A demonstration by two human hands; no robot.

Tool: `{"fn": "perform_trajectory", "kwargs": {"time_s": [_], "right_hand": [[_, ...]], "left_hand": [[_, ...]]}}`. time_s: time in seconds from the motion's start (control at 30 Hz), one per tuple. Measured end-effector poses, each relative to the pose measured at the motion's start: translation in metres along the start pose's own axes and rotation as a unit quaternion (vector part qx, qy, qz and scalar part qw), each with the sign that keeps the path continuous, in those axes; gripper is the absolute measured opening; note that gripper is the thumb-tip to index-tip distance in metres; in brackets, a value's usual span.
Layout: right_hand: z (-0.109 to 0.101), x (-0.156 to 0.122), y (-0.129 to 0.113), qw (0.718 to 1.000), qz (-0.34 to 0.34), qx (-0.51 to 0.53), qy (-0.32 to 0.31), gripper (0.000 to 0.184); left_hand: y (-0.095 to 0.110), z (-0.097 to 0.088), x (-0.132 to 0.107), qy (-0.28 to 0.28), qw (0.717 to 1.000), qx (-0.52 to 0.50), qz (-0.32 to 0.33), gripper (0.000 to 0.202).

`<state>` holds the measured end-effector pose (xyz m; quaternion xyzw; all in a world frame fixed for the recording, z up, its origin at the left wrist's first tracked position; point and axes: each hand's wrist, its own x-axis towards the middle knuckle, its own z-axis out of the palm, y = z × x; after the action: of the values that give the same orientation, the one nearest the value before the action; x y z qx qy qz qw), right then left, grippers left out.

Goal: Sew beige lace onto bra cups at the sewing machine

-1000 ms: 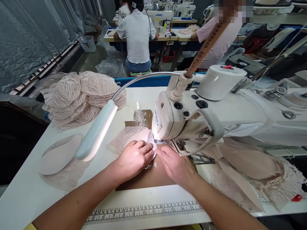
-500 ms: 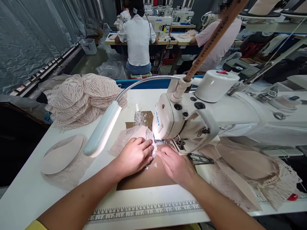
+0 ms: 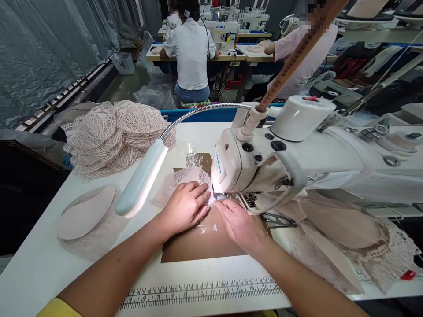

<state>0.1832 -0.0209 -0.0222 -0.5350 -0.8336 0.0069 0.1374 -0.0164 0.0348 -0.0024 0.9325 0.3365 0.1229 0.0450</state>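
Okay, we have a pale pink lace piece [image 3: 191, 174] at the head of a white boxy sewing machine [image 3: 228, 163], left hand [image 3: 188, 204] lying open on it, right hand [image 3: 238, 222] at its edge, pinching or not we cannot tell. A brown flat sheet [image 3: 198, 246] covers part of the white ruler-marked tabletop [image 3: 29, 273]; beyond, we note two people [image 3: 193, 55] at tables and shiny grey sheeting [image 3: 59, 53].

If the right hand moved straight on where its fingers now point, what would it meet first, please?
Probably the lace piece, whose edge lies just ahead of the right hand, with the left hand next in line; exact depth is unclear.
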Motion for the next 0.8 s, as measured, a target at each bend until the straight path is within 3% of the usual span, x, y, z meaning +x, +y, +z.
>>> {"fn": "perform_trajectory", "kwargs": {"time_s": [0.43,0.67,0.8], "right_hand": [[0.0,-0.004,0.006,0.997,-0.028,0.054,0.043,0.036],[0.003,-0.003,0.011,0.995,-0.07,0.03,0.064,0.034],[0.007,-0.003,0.016,0.99,-0.096,0.064,0.078,0.033]], "left_hand": [[-0.018,0.011,-0.002,0.065,0.99,-0.004,-0.125,0.039],[-0.027,0.006,-0.005,0.05,0.976,-0.017,-0.211,0.042],[-0.026,-0.006,-0.012,0.032,0.969,-0.008,-0.245,0.045]]}}
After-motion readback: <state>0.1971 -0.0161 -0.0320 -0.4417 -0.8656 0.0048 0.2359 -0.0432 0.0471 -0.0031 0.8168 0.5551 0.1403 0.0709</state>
